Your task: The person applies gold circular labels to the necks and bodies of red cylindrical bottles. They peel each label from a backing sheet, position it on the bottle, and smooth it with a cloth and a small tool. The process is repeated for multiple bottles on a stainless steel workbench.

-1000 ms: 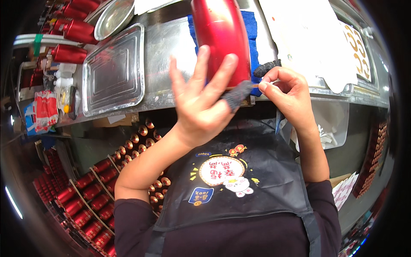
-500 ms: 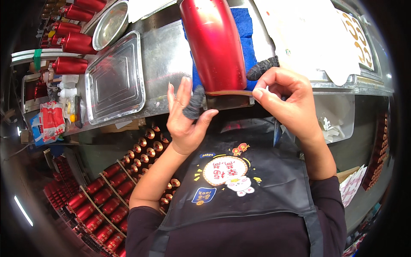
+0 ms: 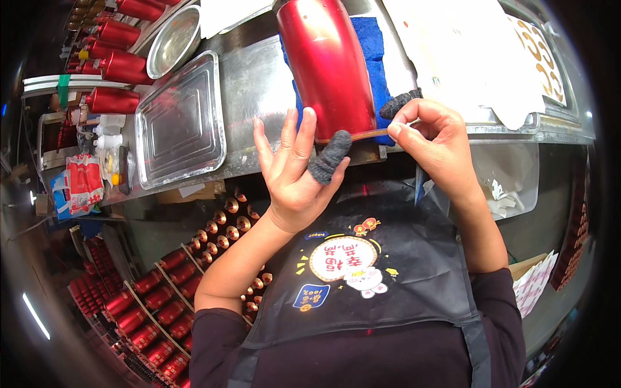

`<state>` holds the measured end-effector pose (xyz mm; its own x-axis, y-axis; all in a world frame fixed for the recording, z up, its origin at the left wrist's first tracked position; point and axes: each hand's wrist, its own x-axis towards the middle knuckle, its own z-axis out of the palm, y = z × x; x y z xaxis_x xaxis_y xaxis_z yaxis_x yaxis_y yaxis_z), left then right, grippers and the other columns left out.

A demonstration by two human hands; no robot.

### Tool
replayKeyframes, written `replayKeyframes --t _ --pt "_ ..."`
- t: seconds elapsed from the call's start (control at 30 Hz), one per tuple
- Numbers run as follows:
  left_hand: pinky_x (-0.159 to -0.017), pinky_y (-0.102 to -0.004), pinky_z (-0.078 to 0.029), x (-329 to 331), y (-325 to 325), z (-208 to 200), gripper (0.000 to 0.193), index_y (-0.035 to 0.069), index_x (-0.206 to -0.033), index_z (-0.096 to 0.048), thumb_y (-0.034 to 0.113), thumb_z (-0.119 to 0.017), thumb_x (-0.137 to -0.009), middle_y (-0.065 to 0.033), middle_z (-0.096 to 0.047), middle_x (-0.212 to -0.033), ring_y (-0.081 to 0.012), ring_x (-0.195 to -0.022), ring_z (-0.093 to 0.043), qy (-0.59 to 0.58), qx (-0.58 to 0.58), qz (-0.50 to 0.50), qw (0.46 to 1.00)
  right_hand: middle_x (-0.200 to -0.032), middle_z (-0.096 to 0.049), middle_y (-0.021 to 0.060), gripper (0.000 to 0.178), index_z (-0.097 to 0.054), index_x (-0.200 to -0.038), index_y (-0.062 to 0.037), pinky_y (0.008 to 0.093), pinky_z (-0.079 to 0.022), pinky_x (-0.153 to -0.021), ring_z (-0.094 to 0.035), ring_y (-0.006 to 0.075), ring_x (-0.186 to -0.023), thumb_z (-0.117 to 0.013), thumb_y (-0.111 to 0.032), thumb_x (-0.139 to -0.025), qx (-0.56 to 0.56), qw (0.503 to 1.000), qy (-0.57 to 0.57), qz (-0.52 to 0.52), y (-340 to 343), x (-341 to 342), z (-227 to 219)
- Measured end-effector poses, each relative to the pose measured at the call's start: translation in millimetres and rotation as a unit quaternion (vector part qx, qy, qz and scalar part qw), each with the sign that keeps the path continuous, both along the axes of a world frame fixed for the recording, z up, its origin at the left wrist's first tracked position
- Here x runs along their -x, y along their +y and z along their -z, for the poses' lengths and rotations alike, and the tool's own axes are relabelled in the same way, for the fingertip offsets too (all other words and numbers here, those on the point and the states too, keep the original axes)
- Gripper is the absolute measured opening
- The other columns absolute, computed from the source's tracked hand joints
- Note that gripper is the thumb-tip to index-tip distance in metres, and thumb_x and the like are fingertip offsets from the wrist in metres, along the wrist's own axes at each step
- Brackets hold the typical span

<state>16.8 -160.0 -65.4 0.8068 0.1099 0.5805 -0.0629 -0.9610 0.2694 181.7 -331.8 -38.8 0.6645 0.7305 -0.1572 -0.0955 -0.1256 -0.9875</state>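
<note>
A large red metallic bottle (image 3: 333, 71) lies on a blue cloth (image 3: 370, 39), its brownish base edge (image 3: 369, 134) towards me. My left hand (image 3: 296, 178) is open with fingers spread at the left of that base. Its index finger wears a dark knitted finger cot (image 3: 331, 157), which overlaps the base edge in view; whether it touches is unclear. At the right end of the base, my right hand (image 3: 436, 139) pinches thumb and index finger together. What lies between them, if anything, cannot be made out. Another dark finger cot (image 3: 401, 102) covers a finger stretched beside the bottle.
Left of the bottle lies a rectangular metal tray (image 3: 180, 119), with a round metal bowl (image 3: 173, 42) behind it. White sheets (image 3: 466, 58) and a sheet with gold curved shapes (image 3: 540, 58) are at right. Several red bottles (image 3: 126, 66) stand far left; racked ones (image 3: 145, 317) sit lower left.
My left hand has moved right, and its covered index finger now overlaps the bottle's base edge. My right hand stays pinched at the base's right end, barely shifted.
</note>
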Motion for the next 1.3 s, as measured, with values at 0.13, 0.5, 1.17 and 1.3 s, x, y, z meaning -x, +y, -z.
replayKeyframes --t 0.13,0.5,1.17,1.3 --pt "-0.110 -0.0741 -0.020 -19 -10 -13 0.030 0.017 -0.104 -0.076 0.017 -0.076 -0.074 -0.0183 -0.052 -0.148 -0.0476 -0.135 -0.048 0.017 -0.053 -0.014 0.998 -0.077 -0.057 -0.0080 0.008 -0.066 -0.084 -0.0027 0.0157 -0.033 -0.056 -0.045 -0.0026 -0.063 -0.071 -0.007 -0.089 0.011 1.000 0.001 -0.017 6 -1 5" --pt "-0.111 -0.0588 -0.035 4 4 10 0.060 -0.005 -0.127 -0.063 0.007 -0.086 -0.073 -0.0251 -0.054 -0.143 -0.0460 -0.131 -0.052 -0.040 0.219 -0.027 0.975 -0.077 -0.058 -0.0071 0.009 -0.067 -0.084 -0.0021 0.0159 -0.032 -0.055 -0.044 -0.0027 -0.061 -0.072 -0.009 -0.088 -0.033 0.999 0.025 -0.024 10 10 -5" --pt "-0.110 -0.0701 -0.024 -31 -12 -9 0.046 0.011 -0.118 -0.073 0.019 -0.081 -0.073 -0.0211 -0.052 -0.147 -0.0476 -0.135 -0.048 -0.015 -0.018 -0.038 0.999 -0.074 -0.061 -0.0033 0.007 -0.065 -0.086 -0.0002 0.0176 -0.037 -0.052 -0.049 -0.0004 -0.058 -0.068 -0.006 -0.088 0.034 0.999 -0.039 0.001 11 3 4" --pt "-0.111 -0.0583 -0.034 -31 -4 0 0.070 -0.002 -0.130 -0.063 0.012 -0.090 -0.067 -0.0250 -0.051 -0.147 -0.0444 -0.134 -0.050 -0.067 0.260 -0.026 0.963 -0.074 -0.054 -0.0081 0.003 -0.064 -0.090 -0.0010 0.0162 -0.030 -0.052 -0.040 -0.0040 -0.057 -0.066 -0.003 -0.088 0.058 0.994 -0.078 0.043 7 11 0"
